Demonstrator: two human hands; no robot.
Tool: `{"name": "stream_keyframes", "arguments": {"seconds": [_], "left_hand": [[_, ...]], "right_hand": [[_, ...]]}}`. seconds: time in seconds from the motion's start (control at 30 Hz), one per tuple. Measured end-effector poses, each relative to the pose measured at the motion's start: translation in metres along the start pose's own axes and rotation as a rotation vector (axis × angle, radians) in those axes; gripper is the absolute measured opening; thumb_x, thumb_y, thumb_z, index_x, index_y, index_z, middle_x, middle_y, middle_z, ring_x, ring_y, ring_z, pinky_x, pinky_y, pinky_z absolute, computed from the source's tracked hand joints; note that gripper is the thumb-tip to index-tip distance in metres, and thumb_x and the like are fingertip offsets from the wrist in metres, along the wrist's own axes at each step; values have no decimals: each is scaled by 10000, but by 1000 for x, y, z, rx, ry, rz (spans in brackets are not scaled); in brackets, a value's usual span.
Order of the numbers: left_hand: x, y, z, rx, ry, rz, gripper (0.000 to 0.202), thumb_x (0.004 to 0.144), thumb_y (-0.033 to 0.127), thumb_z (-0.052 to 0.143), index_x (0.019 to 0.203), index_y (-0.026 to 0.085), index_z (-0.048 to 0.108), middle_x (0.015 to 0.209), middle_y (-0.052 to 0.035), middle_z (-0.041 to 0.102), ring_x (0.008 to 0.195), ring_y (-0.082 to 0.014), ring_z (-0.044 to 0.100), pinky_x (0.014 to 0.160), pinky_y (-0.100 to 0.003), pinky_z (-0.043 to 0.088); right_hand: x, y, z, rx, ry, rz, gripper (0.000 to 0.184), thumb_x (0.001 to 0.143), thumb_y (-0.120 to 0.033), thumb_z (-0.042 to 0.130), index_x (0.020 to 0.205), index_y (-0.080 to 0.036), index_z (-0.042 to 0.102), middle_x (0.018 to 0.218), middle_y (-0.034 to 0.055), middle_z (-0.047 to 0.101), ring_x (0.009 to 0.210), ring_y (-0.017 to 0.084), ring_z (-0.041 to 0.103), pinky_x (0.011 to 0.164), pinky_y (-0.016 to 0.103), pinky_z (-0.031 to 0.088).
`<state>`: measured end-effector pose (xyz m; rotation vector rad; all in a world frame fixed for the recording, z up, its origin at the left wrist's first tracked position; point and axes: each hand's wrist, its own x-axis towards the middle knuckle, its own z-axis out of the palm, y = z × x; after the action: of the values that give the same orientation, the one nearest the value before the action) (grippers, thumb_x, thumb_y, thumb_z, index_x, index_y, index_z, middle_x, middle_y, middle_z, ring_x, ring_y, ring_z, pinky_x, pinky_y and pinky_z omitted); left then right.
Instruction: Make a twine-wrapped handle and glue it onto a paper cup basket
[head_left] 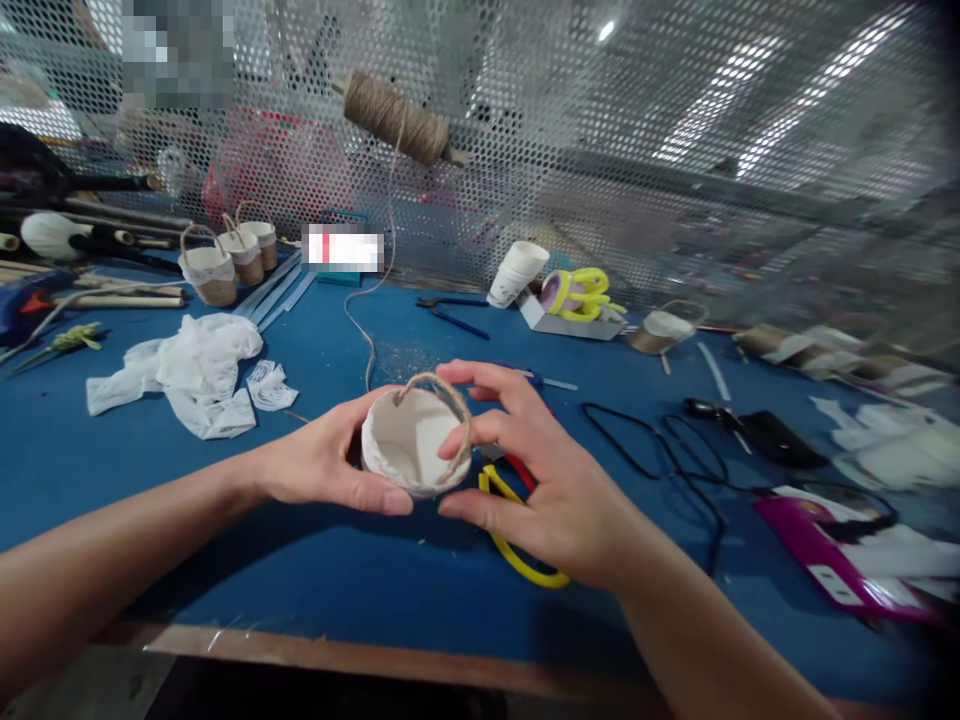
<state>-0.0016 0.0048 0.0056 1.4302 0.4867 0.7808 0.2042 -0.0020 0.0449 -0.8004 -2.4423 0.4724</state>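
A small paper-cup basket (pixel 390 450), trimmed with white lace round its rim, is tilted so that its pale inside shows. My left hand (pixel 337 455) is wrapped round its left side, thumb along the front. At the right side, my right hand (pixel 532 465) has its fingers at the arched twine handle (pixel 431 380) and one fingertip over the cup's opening, with the thumb near the outer wall. The cup's underside is hidden. Behind my right hand lie yellow-handled scissors (pixel 525 565), partly covered.
Several similar baskets (pixel 210 275) and white lace (pixel 199 370) are on the left. A twine spool (pixel 394 115) hangs on the mesh, its strand trailing onto the blue table (pixel 315 590). Pliers (pixel 457 312), stacked cups (pixel 517 272), a black cord (pixel 660 435) and a purple object (pixel 825 560) lie about.
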Motion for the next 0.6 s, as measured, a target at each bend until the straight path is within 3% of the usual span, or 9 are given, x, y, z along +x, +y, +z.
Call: {"name": "stream_keyframes", "arguments": {"seconds": [0.3,0.47,0.6], "left_hand": [[1,-1,3,-28,-23,-13,533,611,199,698,1082,176,450,913,-31,525,825,-158,494,736,-279,402],[0,-3,2,-31,-9,-24,594,609,205,704,1133,186,425,941,-38,533,839,-167,505,752,-290,402],[-1,-3,2,-5,-18,-14,593,600,209,710,1121,178,428,975,-47,528,872,-176,506,785,-303,399]], "right_hand": [[0,-3,6,123,-62,48,103,756,-260,600,792,-196,528,1311,63,330,1233,216,316,1017,397,286],[0,-4,6,160,-69,55,73,761,-242,593,776,-192,542,1297,65,352,1232,220,316,1016,404,281],[0,0,2,239,-51,64,250,702,-312,660,887,-201,533,1276,78,377,1213,220,345,995,380,313]]}}
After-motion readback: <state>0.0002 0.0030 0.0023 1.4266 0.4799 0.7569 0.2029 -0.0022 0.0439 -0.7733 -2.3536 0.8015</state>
